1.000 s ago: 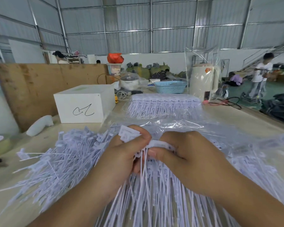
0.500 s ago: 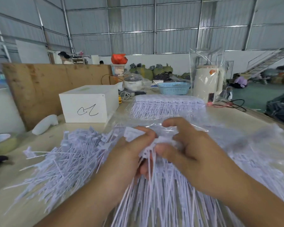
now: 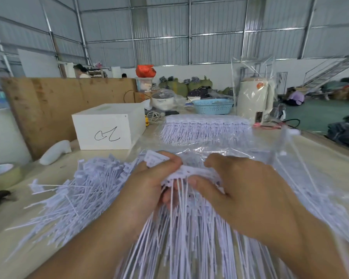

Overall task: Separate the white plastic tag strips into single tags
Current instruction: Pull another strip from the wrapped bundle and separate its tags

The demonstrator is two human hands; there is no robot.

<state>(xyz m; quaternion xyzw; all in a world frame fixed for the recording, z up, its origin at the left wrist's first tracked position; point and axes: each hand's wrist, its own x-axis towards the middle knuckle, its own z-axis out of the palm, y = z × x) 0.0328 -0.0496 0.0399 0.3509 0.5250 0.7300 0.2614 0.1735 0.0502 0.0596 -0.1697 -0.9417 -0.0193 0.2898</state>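
Your left hand and right hand pinch the tag strip by its head bar – close together, so one tag can snap off cleanly.

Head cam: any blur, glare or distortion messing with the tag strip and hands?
Head view: wide-angle bending of roof beams and table edges; glare on the clear plastic sheet; the tag strip between left hand and right hand reads fairly sharp; loose tags at right are motion-smeared.
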